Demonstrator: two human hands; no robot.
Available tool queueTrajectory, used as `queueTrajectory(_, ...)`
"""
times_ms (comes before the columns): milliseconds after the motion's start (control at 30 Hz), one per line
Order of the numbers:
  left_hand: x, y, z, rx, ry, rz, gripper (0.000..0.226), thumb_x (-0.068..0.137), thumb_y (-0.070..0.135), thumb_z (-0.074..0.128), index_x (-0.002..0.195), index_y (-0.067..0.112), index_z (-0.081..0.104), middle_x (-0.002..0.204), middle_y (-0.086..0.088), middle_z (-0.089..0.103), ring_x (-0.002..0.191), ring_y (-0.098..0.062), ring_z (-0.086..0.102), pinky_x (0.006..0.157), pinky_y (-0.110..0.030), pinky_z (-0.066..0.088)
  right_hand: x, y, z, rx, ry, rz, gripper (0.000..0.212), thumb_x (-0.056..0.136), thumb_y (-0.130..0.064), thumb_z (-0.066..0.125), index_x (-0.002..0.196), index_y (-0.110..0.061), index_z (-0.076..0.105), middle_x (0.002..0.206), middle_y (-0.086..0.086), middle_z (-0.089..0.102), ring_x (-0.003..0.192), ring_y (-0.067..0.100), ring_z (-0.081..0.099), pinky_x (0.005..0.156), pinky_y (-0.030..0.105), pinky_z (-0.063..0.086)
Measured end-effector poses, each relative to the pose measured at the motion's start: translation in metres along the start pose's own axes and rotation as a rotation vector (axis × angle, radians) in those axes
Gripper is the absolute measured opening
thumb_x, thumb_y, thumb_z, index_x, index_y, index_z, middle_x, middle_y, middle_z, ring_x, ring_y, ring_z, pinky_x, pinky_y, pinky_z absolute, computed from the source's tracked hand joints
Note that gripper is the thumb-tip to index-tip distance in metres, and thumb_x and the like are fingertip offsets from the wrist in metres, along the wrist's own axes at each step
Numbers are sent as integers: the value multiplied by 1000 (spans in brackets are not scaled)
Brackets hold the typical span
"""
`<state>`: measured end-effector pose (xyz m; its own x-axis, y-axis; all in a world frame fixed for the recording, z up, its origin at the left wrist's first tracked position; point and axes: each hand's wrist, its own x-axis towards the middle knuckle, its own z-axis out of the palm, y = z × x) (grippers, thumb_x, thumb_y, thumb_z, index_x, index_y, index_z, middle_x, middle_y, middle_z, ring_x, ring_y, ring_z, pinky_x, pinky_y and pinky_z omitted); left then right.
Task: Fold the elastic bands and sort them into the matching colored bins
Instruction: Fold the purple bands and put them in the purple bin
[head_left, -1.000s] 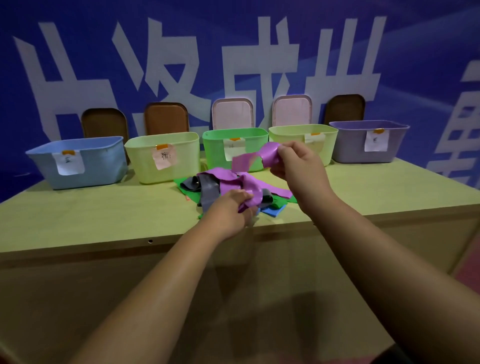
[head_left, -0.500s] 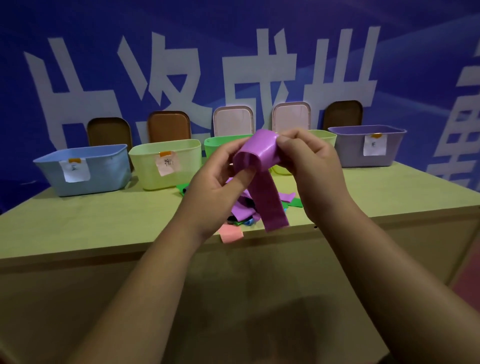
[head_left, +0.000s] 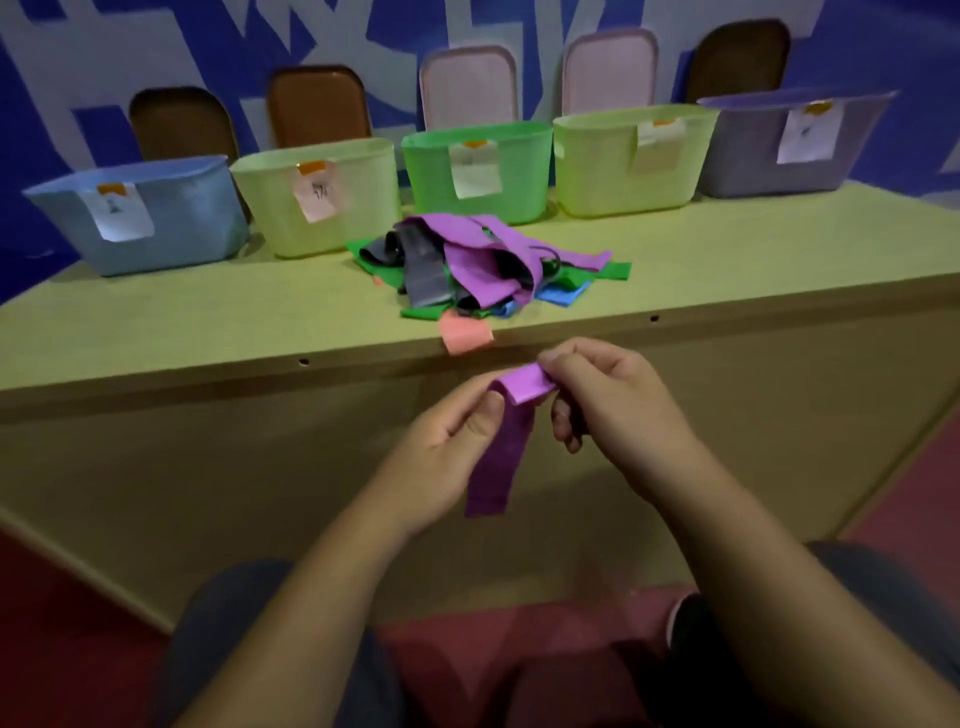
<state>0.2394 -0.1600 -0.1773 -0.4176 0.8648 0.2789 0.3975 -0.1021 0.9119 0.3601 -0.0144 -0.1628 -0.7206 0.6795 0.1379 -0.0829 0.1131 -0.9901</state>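
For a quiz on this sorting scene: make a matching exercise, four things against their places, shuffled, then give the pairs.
1 blue bin
2 purple bin
3 pink band
4 half-folded purple band

A pinched by left hand and right hand
B right end of the bin row
C at the table front edge
D left end of the bin row

Pairs: 1-D, 2-B, 3-C, 4-A

both forearms reach forward; your left hand (head_left: 441, 452) and right hand (head_left: 613, 410) sit side by side just below the counter (head_left: 156, 332) edge, each pinching the purple band (head_left: 500, 457).
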Motion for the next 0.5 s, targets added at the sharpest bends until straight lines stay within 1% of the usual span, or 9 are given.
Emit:
queueTrajectory(67,-3,-25,5,-52,6,-84,30,102,38,50,128,36,66,119,30,73,113,11,63,94,-9,44,-1,23,1,-18,-17,55,28,105,-22,60,86,-2,67,55,19,52,46,26,45,49,30,39)
queueTrajectory(133,-4,-44,10,-92,49,-156,30,103,38,51,125,33,71,115,18,77,107,3,67,93,-16,50,-1,42,1,-3,-19,98,35,107,-28,60,87,-1,69,58,22,53,45,22,45,49,30,39)
queueTrajectory(200,-4,-60,16,-130,94,-238,28,108,32,50,118,25,75,102,12,80,94,0,70,82,-18,54,1,59,1,38,-19,129,44,109,-37,57,91,0,72,69,28,61,48,22,49,49,30,42)
queueTrajectory(233,-3,-66,19,-146,127,-284,28,109,30,51,110,22,77,95,10,79,87,-1,69,76,-20,54,3,66,1,59,-17,148,46,109,-41,56,94,-1,74,78,26,69,51,22,52,49,30,45)
queueTrajectory(267,-2,-73,21,-149,160,-319,28,109,30,53,104,19,78,89,9,77,82,-2,67,72,-22,54,6,74,1,76,-13,168,46,110,-43,54,97,-3,75,85,20,75,54,23,55,50,31,47)
queueTrajectory(333,1,-85,25,-135,187,-360,29,109,33,56,102,18,79,84,7,74,79,-6,64,71,-28,54,10,88,0,81,7,191,40,110,-39,55,101,-5,74,92,11,79,56,21,57,53,32,49)
queueTrajectory(400,3,-94,28,-146,171,-394,27,109,34,57,104,20,80,82,4,71,76,-11,63,73,-34,55,13,103,-2,35,8,181,24,108,-27,61,106,-5,71,94,9,77,56,17,58,55,33,49)
queueTrajectory(467,7,-97,32,-239,140,-446,27,111,29,54,111,18,78,88,-8,75,75,-15,66,69,-36,60,16,115,-3,-17,-25,157,10,104,-16,67,111,-10,70,87,8,71,58,15,60,57,33,50)
queueTrajectory(500,10,-97,33,-301,117,-465,27,111,26,52,117,15,76,94,-13,76,77,-17,68,67,-37,62,17,119,-5,-40,-36,138,10,102,-13,69,112,-13,71,83,3,68,59,15,60,57,33,51)
